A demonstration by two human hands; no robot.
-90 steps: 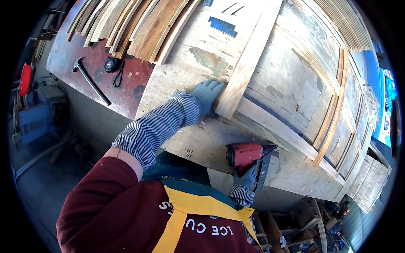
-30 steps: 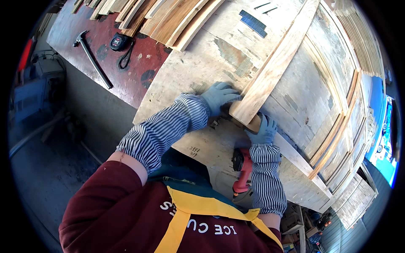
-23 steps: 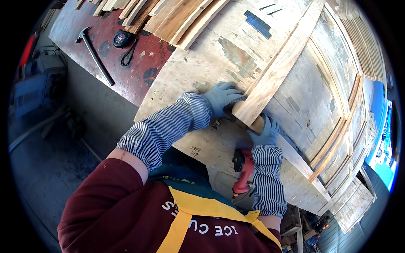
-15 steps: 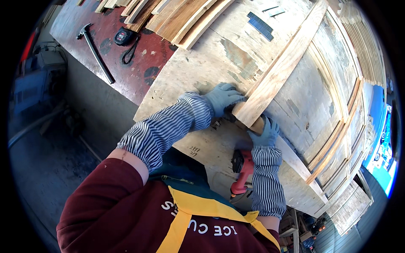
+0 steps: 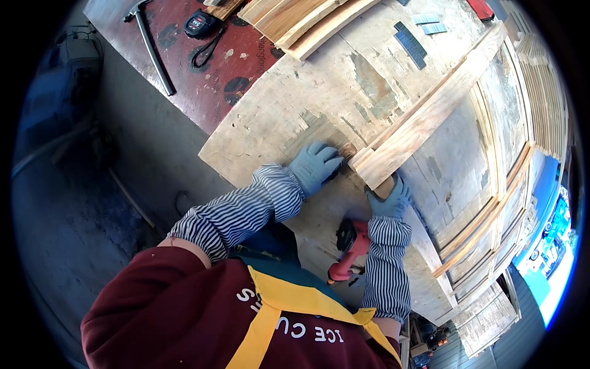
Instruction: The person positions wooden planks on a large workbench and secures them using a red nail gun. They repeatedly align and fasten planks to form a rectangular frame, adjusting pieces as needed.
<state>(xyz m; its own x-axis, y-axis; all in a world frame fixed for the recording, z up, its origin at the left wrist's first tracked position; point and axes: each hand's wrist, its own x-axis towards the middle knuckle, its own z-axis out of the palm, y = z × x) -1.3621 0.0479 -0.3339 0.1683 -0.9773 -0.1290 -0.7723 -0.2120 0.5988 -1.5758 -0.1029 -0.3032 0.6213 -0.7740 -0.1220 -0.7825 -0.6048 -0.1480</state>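
Note:
Both my hands wear blue-grey gloves and sit at the near end of a long pale wooden plank that runs diagonally across a worn plywood bench top. My left hand presses flat on the bench against the plank's end corner. My right hand grips the plank's end from below, next to a second wooden rail. A red power tool lies on the bench just under my right forearm, held by neither hand.
A hammer and a black tape measure lie on a dark red board at the far left. Stacked wooden slats are at the top, framed slat panels at the right. Strips of staples rest on the bench.
Three seconds ago my right hand held the red power tool at the bench edge; it has since put it down and moved up to the plank's end. My left hand has stayed put.

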